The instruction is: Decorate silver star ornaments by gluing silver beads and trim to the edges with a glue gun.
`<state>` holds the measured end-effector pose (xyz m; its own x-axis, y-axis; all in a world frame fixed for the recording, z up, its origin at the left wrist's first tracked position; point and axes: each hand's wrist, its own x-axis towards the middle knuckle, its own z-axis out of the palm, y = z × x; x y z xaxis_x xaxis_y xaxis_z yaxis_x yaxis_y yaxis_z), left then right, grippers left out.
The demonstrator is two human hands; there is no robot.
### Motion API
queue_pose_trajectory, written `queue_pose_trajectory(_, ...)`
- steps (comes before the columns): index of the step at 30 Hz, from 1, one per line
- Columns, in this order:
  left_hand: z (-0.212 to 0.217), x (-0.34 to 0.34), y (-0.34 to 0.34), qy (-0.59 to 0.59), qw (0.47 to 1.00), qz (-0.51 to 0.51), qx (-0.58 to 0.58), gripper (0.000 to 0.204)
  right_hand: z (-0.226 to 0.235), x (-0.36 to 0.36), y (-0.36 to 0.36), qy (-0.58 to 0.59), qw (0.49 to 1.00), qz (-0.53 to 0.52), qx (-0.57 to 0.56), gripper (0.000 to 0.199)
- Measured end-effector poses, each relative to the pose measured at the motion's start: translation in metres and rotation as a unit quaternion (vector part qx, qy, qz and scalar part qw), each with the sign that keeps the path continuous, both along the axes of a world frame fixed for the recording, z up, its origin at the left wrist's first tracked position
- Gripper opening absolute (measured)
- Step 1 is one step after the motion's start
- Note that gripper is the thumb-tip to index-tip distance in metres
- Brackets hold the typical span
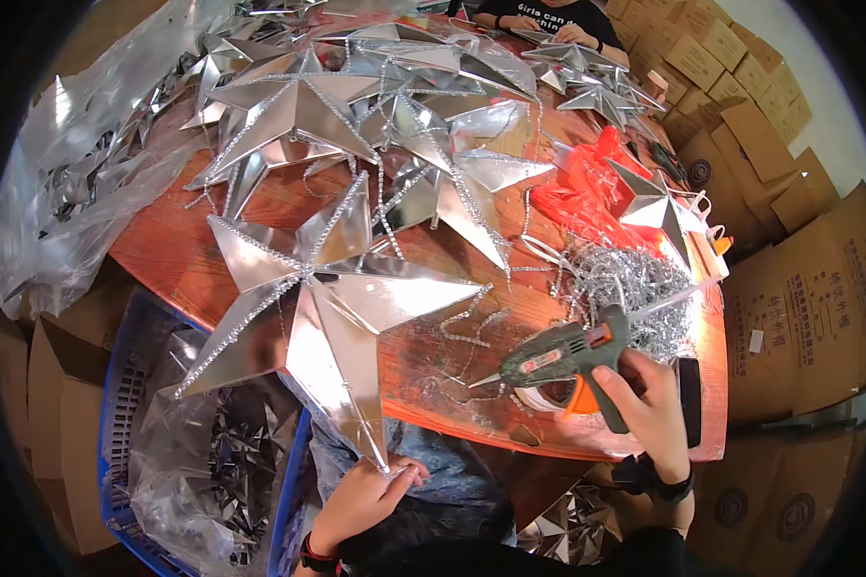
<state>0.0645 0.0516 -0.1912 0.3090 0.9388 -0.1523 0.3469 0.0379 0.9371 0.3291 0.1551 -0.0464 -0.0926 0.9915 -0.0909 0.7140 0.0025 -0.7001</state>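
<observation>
The table (pixel 178 269) spans the view's middle, with a blue crate (pixel 115 423) at eight o'clock. Toward nine o'clock, the near star (pixel 332 356) juts over the table's edge. A glue gun (pixel 560 354) is at four o'clock. The left hand (pixel 366 498) has its grip closed on the star's six-o'clock tip; the right hand (pixel 652 409) clamps its grip round the gun's handle.
</observation>
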Motion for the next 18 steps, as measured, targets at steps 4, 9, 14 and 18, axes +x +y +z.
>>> queue_pose_trajectory(4,0.005,0.006,0.000,-0.004,1.000,-0.014,-0.020,0.021,0.001,-0.011,0.000,0.001,1.000,-0.024,0.008,0.021)
queue_pose_trajectory(9,0.007,0.014,-0.002,-0.033,0.999,0.000,-0.019,0.019,-0.020,0.001,0.006,-0.084,0.971,0.051,0.217,0.007)
queue_pose_trajectory(14,0.029,0.016,-0.010,-0.114,0.992,0.054,0.031,0.025,-0.011,-0.006,-0.006,-0.066,0.966,0.057,0.244,0.010)
queue_pose_trajectory(18,0.035,0.014,-0.011,-0.183,0.976,0.079,-0.090,0.035,0.003,-0.012,-0.042,-0.053,0.963,0.146,0.219,0.014)
